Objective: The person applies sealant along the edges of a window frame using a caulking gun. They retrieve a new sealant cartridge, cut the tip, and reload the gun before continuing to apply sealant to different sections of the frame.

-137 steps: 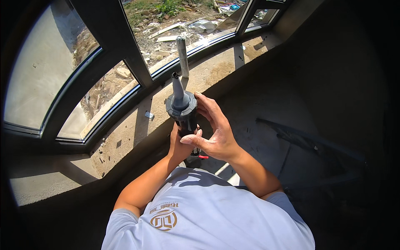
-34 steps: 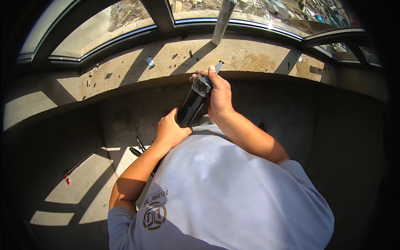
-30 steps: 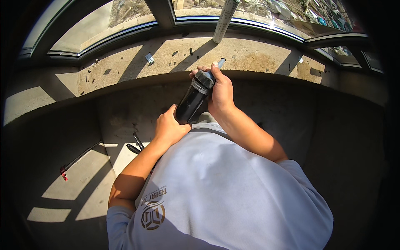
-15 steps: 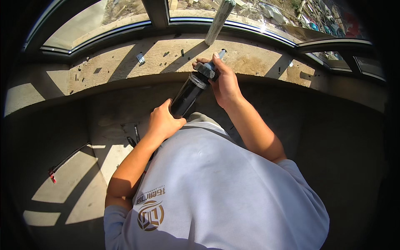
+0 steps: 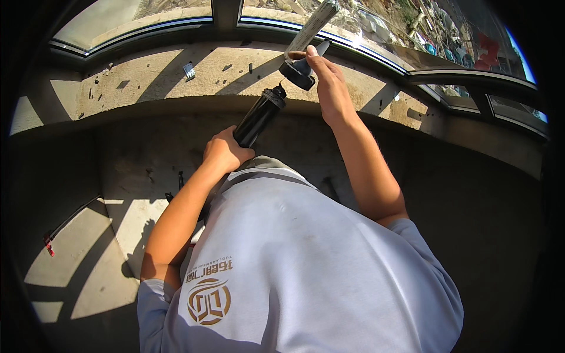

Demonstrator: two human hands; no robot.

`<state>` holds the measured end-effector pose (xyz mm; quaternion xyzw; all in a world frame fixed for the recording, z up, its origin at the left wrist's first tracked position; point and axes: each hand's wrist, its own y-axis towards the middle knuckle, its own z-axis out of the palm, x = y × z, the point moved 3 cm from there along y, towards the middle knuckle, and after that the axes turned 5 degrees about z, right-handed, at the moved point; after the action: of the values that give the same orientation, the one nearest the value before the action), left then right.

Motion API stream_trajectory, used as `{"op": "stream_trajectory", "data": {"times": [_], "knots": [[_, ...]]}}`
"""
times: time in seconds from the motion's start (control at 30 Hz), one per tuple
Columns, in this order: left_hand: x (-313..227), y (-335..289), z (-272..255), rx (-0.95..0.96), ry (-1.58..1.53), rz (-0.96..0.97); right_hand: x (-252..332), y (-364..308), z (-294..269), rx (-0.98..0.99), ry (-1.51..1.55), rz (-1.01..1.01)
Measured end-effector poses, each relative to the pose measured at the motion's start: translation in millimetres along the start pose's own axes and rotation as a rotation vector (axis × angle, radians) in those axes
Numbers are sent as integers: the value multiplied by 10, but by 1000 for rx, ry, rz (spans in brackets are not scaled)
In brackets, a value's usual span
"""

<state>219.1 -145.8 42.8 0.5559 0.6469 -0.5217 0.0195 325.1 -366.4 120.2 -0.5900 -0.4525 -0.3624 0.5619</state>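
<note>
My left hand (image 5: 225,154) grips the lower end of a black tube-shaped sealant gun (image 5: 259,115), which tilts up toward the window sill. Just above its open front end, my right hand (image 5: 327,82) holds the black cap with its pointed nozzle (image 5: 301,69), apart from the tube. A grey cartridge (image 5: 311,28) leans on the sill right behind the cap; whether my right hand touches it, I cannot tell.
A curved concrete sill (image 5: 176,76) runs below dark window frames (image 5: 226,13), with a small metal piece (image 5: 189,70) and dark specks on it. Low concrete wall stands in front of me. Small dark tools (image 5: 176,187) lie on the sunlit floor at left.
My right hand has pulled the nozzle cap off the tube's front end and raised it toward the window. The view has tilted up and closer to the sill.
</note>
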Motion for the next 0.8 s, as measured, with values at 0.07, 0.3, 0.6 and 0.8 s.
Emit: {"op": "stream_trajectory", "data": {"times": [0.07,0.3,0.6,0.8], "knots": [[72,73,18,27,8,-30,-24,-2,-53,-27,-5,30],[393,245,42,41,-3,-111,-417,93,-354,-163,-84,139],[699,20,32,16,-26,-212,-1667,734,-761,-359,-451,42],[713,-183,-34,9,-63,-233,-2346,1012,-628,-498,-828,-219]]}}
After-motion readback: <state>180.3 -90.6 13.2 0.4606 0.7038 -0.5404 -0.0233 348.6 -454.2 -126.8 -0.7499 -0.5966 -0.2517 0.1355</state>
